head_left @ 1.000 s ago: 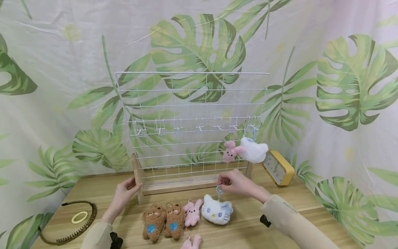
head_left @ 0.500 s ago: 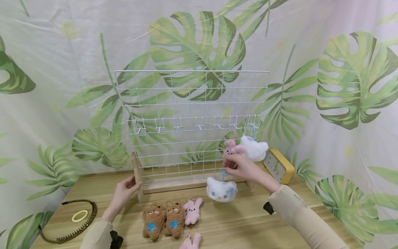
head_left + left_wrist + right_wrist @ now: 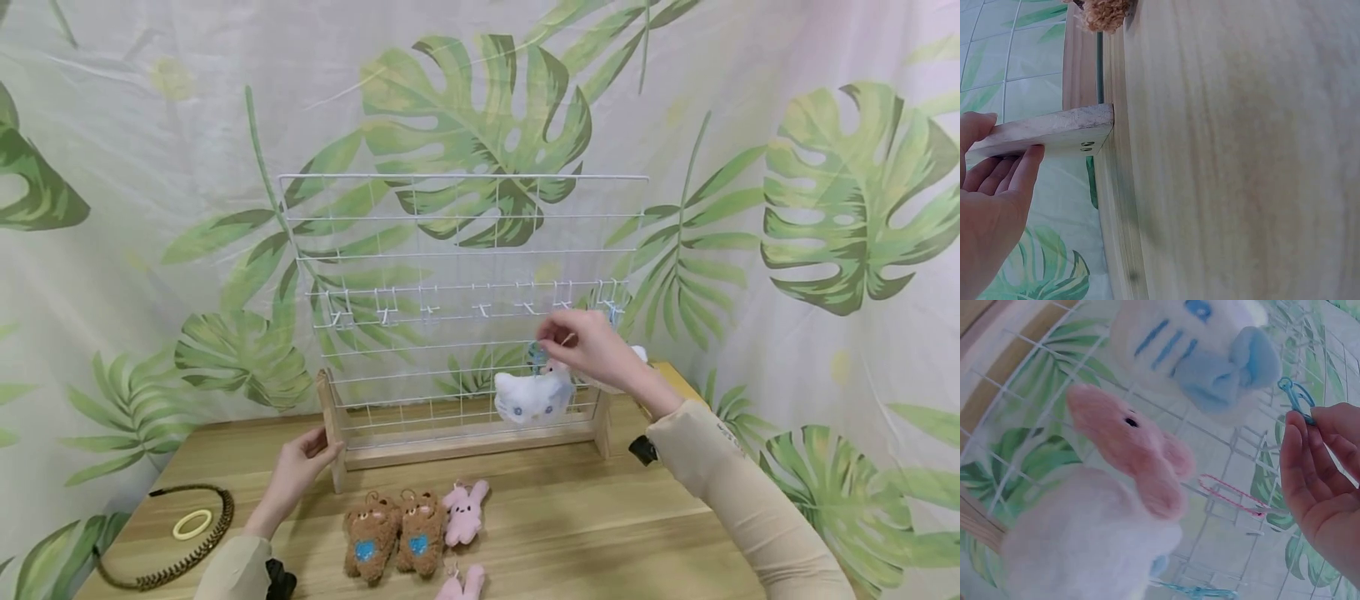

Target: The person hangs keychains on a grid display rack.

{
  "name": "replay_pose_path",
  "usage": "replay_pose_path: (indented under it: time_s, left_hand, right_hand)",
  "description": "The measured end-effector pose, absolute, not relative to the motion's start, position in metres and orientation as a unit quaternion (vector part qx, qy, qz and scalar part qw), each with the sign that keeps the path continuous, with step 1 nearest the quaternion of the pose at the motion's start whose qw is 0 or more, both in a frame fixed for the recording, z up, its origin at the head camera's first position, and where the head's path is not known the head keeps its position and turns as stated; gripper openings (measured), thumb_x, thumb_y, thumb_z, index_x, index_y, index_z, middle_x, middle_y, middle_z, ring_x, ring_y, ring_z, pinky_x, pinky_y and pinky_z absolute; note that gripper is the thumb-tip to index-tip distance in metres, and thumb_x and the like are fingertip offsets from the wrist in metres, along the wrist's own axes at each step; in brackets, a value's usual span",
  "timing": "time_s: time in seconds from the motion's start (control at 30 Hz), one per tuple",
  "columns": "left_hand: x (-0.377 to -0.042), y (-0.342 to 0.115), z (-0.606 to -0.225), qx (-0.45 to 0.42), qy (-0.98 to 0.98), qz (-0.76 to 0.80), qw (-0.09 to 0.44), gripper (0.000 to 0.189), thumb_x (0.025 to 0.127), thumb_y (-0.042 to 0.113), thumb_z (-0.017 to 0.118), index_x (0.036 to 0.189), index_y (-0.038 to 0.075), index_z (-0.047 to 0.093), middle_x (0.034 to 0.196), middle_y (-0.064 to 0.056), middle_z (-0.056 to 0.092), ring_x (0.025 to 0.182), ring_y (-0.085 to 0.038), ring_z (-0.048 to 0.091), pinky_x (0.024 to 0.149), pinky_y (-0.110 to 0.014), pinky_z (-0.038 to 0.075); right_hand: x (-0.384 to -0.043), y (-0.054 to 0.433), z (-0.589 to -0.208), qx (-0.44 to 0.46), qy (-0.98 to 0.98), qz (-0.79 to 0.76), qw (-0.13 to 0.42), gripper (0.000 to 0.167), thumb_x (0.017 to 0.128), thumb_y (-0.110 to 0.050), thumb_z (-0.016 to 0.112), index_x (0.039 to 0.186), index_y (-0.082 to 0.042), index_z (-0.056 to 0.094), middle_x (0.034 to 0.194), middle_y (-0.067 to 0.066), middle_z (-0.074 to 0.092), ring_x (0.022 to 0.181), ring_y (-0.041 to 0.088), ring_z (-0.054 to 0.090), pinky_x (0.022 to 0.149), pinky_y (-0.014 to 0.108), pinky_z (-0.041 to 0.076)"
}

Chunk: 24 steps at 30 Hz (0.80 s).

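Observation:
My right hand [image 3: 588,346] pinches the blue ring [image 3: 1299,400] of a white cat plush keychain [image 3: 531,398], which hangs below the fingers in front of the wire grid rack [image 3: 465,287]. Behind that hand a pink bunny plush [image 3: 1129,440] hangs from a hook by its pink cord. Beside it hangs another white plush [image 3: 1079,540], mostly covered by my hand in the head view. My left hand [image 3: 300,467] grips the rack's left wooden upright [image 3: 1054,128] between thumb and fingers. Several white hooks [image 3: 482,310] line one row of the grid.
On the table lie two brown bear plushes [image 3: 371,537], a pink bunny plush [image 3: 465,512] and another pink one [image 3: 461,585] cut off by the frame. A braided headband [image 3: 176,571] and a yellow ring [image 3: 192,524] lie left. A yellow clock [image 3: 678,383] stands right, partly hidden.
My right hand has lifted the white cat keychain off the table and up to the grid, below the hooks. The left hand stays on the upright.

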<state>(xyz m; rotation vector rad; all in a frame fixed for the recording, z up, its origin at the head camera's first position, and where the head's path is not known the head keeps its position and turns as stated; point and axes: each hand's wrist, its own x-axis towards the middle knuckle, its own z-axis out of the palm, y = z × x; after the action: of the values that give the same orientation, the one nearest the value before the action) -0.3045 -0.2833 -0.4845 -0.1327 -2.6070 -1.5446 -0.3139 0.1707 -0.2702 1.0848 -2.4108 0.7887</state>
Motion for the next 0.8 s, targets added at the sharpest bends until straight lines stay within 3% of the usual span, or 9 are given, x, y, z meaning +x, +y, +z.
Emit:
replay_pose_path:
  time_s: [0.37,0.8]
  left_hand:
    - [-0.304,-0.283,-0.486,-0.04,-0.851,-0.522,0.051,0.065,0.102,0.027,0.058,0.149,-0.01,0.034,0.15,-0.033,0.041,0.139,-0.045,0.043,0.104,-0.032,0.052]
    - [-0.305,-0.284,-0.487,-0.044,-0.849,-0.525,0.049,0.065,0.102,0.027,0.056,0.15,-0.01,0.032,0.151,-0.032,0.039,0.14,-0.044,0.042,0.106,-0.035,0.051]
  right_hand:
    - [-0.328,0.166,-0.237,0.362,-0.857,0.277,0.239,0.004,0.092,-0.003,0.068,0.092,-0.003,0.071,0.085,0.009,0.073,0.076,0.016,0.067,0.069,0.03,0.061]
    - [-0.347,0.163,-0.238,0.355,-0.881,0.233,0.209,0.004,0.093,-0.007,0.068,0.093,-0.006,0.071,0.086,0.007,0.072,0.077,0.016,0.066,0.074,0.032,0.059]
